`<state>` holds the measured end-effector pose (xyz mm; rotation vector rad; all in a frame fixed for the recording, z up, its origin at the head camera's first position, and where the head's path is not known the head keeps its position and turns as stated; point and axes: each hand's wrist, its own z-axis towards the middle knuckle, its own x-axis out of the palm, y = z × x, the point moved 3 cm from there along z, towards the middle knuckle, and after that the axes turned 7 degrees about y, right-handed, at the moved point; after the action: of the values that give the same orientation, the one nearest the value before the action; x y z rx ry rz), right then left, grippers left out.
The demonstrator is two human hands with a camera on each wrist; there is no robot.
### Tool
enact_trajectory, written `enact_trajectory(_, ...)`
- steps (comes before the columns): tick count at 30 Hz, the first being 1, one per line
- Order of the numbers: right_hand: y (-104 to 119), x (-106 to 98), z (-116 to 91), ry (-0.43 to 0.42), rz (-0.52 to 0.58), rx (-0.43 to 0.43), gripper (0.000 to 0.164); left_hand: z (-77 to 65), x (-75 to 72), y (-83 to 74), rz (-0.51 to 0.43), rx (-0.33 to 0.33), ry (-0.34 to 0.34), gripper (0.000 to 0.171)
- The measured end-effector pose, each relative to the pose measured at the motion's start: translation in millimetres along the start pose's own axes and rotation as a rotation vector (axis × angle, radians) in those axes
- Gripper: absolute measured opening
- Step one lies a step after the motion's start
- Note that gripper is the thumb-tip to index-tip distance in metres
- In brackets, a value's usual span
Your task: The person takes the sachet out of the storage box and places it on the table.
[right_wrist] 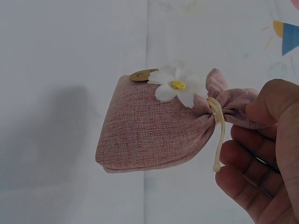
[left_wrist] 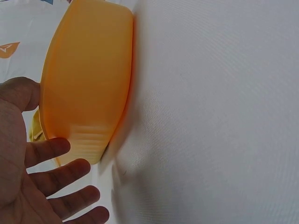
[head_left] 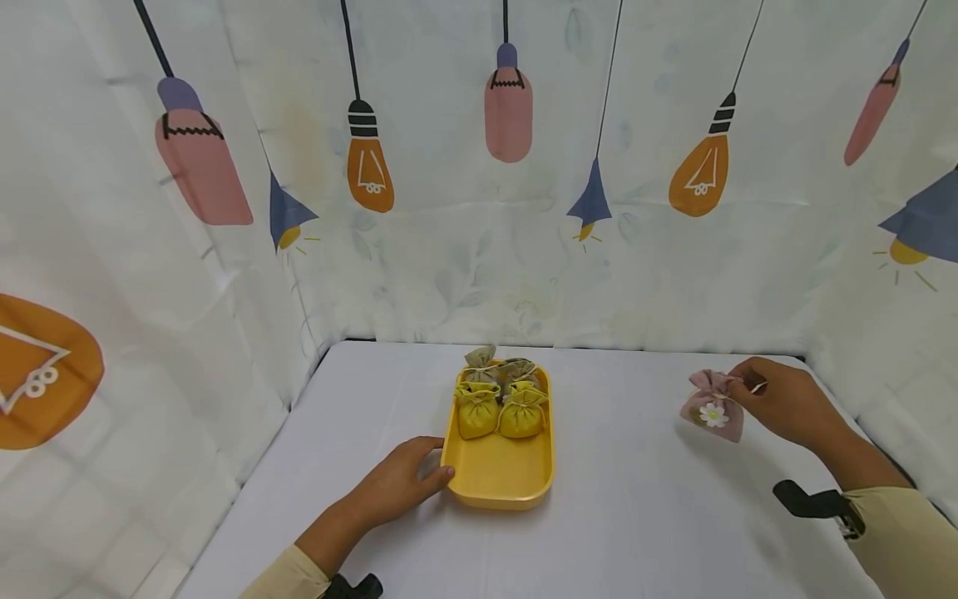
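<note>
I'm looking over a white, smooth-covered worktop [head_left: 629, 524] boxed in by pale cloth walls [head_left: 464, 283] printed with hanging lamps [head_left: 509, 116] in pink, orange and blue. Above the worktop's right side I see the pink pouch [right_wrist: 145, 128]: woven fabric, slightly mottled, plump below, its neck gathered by a cream cord [right_wrist: 216, 111]. A white flower [right_wrist: 178, 85] with a yellow centre sits on its front, a small brown piece [right_wrist: 141, 75] beside it. The right hand [head_left: 786, 408] pinches the gathered top. My left hand [head_left: 404, 481] has its fingers spread, touching the side of a yellow tray [head_left: 500, 474], where two yellow pouches [head_left: 477, 413] sit in front of greyish ones [head_left: 481, 363].
</note>
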<state>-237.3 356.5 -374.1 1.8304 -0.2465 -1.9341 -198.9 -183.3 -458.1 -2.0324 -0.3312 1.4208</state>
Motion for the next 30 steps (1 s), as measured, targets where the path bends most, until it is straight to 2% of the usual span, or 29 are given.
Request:
enact_trajectory(17,5.1,4.7,3.5,0.030,0.024,-0.004,0.024,-0.8,0.4,-1.7,0.011,-0.007,0.013,0.063)
enact_trajectory(30,14.2,19.0,12.6,0.062,0.073,-0.029,0.034,0.0,-2.1,-2.8,0.022,-0.032,0.010,0.063)
